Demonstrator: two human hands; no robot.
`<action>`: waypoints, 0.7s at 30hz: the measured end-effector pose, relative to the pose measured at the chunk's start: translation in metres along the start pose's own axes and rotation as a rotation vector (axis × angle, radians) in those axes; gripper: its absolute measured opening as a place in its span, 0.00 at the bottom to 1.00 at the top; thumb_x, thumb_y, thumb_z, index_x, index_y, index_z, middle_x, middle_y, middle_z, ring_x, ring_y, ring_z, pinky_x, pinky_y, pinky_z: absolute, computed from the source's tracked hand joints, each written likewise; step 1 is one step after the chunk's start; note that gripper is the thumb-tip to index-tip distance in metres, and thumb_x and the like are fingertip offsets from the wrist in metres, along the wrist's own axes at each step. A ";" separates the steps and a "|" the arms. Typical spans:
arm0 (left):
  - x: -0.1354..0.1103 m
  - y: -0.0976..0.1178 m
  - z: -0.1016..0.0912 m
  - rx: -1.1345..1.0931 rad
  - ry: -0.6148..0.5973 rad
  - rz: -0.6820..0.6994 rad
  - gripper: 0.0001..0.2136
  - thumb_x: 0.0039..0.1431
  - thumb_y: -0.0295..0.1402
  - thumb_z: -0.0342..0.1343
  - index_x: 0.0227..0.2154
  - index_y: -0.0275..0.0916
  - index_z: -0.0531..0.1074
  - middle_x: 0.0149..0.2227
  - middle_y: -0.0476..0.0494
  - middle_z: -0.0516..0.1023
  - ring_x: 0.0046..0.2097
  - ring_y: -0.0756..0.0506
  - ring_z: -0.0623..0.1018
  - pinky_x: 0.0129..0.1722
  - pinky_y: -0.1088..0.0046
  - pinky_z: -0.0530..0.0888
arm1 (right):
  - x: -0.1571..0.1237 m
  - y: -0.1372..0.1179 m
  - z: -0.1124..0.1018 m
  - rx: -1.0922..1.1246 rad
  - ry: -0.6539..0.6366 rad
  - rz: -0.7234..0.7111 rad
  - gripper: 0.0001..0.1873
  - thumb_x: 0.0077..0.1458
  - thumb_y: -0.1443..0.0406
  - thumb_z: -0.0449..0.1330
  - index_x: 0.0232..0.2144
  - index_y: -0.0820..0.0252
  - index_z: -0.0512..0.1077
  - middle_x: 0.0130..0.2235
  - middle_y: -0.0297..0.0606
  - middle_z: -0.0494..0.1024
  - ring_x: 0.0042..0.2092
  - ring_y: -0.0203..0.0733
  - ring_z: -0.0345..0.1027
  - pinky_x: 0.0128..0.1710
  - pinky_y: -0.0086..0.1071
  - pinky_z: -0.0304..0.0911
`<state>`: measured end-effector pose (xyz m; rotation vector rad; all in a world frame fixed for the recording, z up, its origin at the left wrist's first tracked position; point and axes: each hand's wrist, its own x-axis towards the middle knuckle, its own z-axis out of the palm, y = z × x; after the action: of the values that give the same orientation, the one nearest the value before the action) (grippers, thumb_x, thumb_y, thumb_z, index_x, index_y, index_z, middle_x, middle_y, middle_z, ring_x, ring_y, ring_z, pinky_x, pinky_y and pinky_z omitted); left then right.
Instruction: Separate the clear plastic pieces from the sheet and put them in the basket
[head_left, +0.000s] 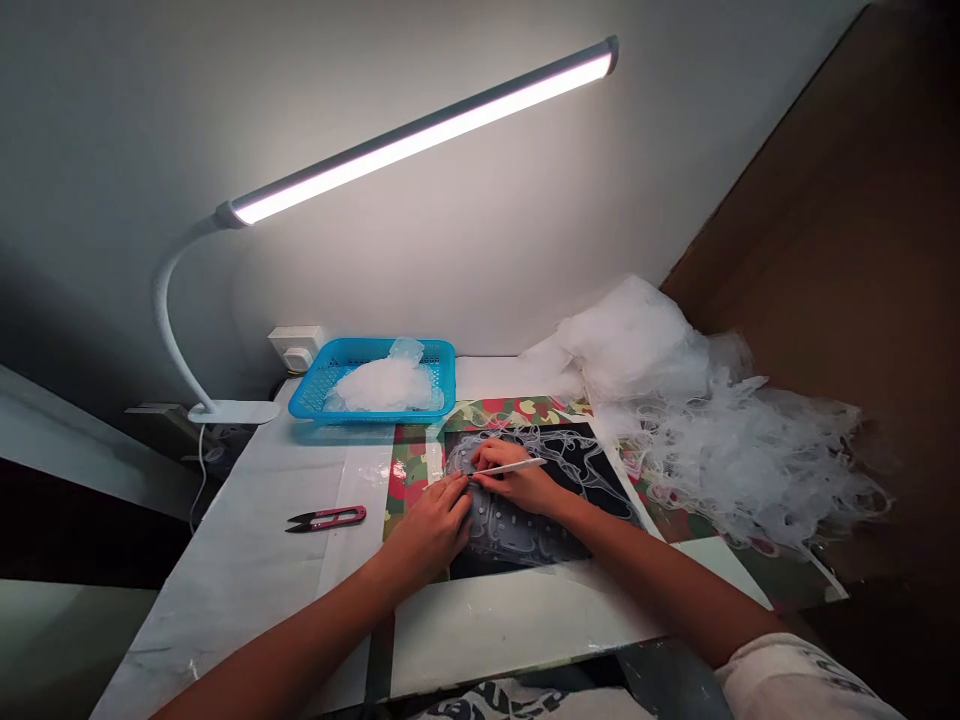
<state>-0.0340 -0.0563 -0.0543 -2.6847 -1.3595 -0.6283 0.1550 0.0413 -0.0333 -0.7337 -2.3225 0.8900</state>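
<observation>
On the table, the right hand holds a white tool, tip indistinct.

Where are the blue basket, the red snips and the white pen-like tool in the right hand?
Blue basket (pixel 373 416): head view, on its front rim.
Red snips (pixel 318 520): head view, where the blades meet the handles.
White pen-like tool (pixel 519 466): head view, on its shaft.

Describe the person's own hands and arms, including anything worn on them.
The left hand and right hand are ungloved, with no watch or bracelet visible. Both forearms are bare. A loose, whitish sleeve with dark markings covers the right arm higher up; no left sleeve shows.
</observation>
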 end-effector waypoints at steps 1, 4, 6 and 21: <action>0.000 0.000 0.000 -0.004 -0.002 -0.005 0.13 0.59 0.25 0.51 0.47 0.35 0.69 0.54 0.31 0.73 0.57 0.36 0.72 0.54 0.53 0.73 | 0.000 0.000 0.000 -0.015 -0.002 -0.001 0.08 0.56 0.71 0.60 0.26 0.60 0.66 0.36 0.37 0.73 0.36 0.38 0.66 0.36 0.30 0.61; 0.001 0.001 -0.001 0.011 -0.015 -0.013 0.12 0.59 0.25 0.51 0.45 0.35 0.70 0.52 0.30 0.74 0.56 0.35 0.73 0.53 0.52 0.73 | -0.003 0.001 0.002 -0.059 -0.034 -0.019 0.08 0.57 0.71 0.58 0.26 0.60 0.66 0.37 0.37 0.73 0.36 0.38 0.65 0.36 0.31 0.61; 0.002 0.001 -0.002 0.033 -0.024 -0.010 0.12 0.58 0.26 0.51 0.45 0.34 0.70 0.53 0.30 0.74 0.56 0.35 0.73 0.53 0.52 0.72 | -0.005 0.001 0.007 -0.076 -0.049 -0.036 0.08 0.58 0.71 0.56 0.26 0.60 0.65 0.39 0.38 0.73 0.38 0.38 0.66 0.38 0.31 0.62; 0.031 -0.011 -0.027 -0.160 -0.103 -0.195 0.08 0.60 0.34 0.52 0.31 0.39 0.74 0.38 0.42 0.80 0.39 0.42 0.78 0.51 0.53 0.66 | -0.014 0.040 -0.097 0.323 0.672 0.445 0.18 0.47 0.54 0.65 0.20 0.57 0.63 0.28 0.34 0.77 0.32 0.40 0.69 0.33 0.31 0.63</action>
<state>-0.0348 -0.0329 -0.0193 -2.7630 -1.6822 -0.6488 0.2392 0.0985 -0.0037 -1.2056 -1.4127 0.9794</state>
